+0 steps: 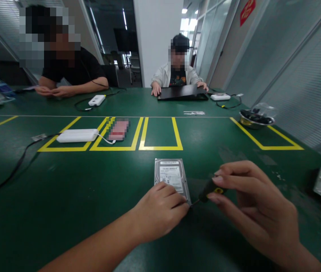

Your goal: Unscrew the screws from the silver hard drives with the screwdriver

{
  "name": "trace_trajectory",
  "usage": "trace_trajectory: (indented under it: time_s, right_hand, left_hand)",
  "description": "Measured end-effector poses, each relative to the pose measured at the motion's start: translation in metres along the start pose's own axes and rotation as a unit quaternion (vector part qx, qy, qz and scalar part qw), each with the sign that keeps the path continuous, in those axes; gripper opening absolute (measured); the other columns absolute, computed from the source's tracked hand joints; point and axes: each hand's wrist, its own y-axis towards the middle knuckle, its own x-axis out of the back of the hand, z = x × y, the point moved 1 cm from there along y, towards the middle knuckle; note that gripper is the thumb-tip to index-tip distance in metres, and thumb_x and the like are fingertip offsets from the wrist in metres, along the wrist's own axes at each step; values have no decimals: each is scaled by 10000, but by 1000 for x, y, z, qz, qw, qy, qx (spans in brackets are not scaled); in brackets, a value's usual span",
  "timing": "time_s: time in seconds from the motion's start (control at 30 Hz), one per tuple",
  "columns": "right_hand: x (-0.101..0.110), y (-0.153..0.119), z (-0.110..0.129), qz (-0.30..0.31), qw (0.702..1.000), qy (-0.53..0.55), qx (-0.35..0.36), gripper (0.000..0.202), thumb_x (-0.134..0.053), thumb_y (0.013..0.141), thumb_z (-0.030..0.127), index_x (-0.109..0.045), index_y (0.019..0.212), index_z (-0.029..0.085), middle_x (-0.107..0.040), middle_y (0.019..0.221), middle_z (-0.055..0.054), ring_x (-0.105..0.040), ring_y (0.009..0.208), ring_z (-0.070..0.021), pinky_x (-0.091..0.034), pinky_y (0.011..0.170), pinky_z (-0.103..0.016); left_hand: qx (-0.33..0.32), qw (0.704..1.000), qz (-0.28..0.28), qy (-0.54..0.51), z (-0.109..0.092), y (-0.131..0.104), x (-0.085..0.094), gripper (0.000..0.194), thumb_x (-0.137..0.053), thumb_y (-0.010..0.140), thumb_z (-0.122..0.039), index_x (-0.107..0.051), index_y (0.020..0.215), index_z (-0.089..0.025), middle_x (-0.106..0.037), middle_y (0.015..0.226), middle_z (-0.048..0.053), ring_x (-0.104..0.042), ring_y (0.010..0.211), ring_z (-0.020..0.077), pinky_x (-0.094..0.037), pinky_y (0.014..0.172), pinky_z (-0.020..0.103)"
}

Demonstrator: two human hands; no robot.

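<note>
On the green tabletop [115,173], a silver rectangular hard drive with a white label [173,174] is pinned flat under the curled fingers of the left hand [163,211], while a short black-handled screwdriver [210,190] is pinched between thumb and fingertips of the right hand [258,204], its tip at the drive's near right corner; beyond, a white power strip [78,135] is seen among yellow tape outlines [160,148], and across the table a black panel [183,92] is held by a seated person [177,71]
</note>
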Motion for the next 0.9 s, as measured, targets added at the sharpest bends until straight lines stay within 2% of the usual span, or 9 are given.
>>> trace_trajectory:
  time_s: [0.17,0.37,0.47,0.53,0.67,0.8,0.9]
  right_hand:
    - [0,-1,0,18,999,41,-14,473,-588,824,27,-573,1252,228,-652,1152,-87,-629,1064,-212,-563,830,-338]
    - [0,-2,0,21,999,34,-3,454,-609,825,43,-591,1239,228,-641,1221,-77,-622,1118,-198,-548,896,-306]
    - [0,0,-1,37,998,48,6,476,-579,842,31,-573,1276,225,-649,1208,-82,-623,1106,-198,-547,878,-309]
    - [0,0,-2,39,998,54,12,464,-634,837,74,-574,1271,226,-625,1208,-86,-607,1103,-207,-543,864,-317]
    - [-3,-2,-6,-6,998,68,4,448,-747,778,102,-613,1182,238,-561,1058,-53,-576,985,-183,-522,767,-299]
    - [-4,-4,-6,-25,995,92,-14,417,-666,799,12,-619,1155,224,-560,1016,-49,-576,942,-167,-512,696,-278]
    - [-3,-3,-3,-15,995,93,-11,406,-598,830,2,-622,1176,213,-601,1097,-71,-591,1024,-180,-534,753,-284]
  left_hand:
    - [-3,1000,-6,7,0,0,0,163,-512,962,-224,-646,1045,-182,-714,928,23,-613,825,192,-456,725,351]
    - [-2,1000,-7,9,-1,-1,-2,150,-526,957,-224,-647,1036,-182,-712,907,21,-614,818,191,-453,721,346]
    - [-2,1000,-8,7,0,-1,-3,151,-522,959,-226,-644,1040,-185,-711,912,16,-614,825,192,-453,723,347]
    - [0,1000,-5,5,0,-1,-3,156,-518,962,-230,-641,1047,-186,-710,921,20,-615,837,193,-456,731,346]
    - [1,1000,2,2,0,-1,-1,149,-512,963,-230,-638,1027,-184,-709,914,25,-612,825,191,-453,719,339]
    - [-3,1000,0,3,0,-1,1,155,-513,963,-226,-636,1046,-181,-711,927,22,-611,824,190,-457,728,345]
    - [0,1000,-1,5,-1,0,1,158,-510,965,-221,-639,1049,-185,-713,936,20,-615,836,192,-460,734,350]
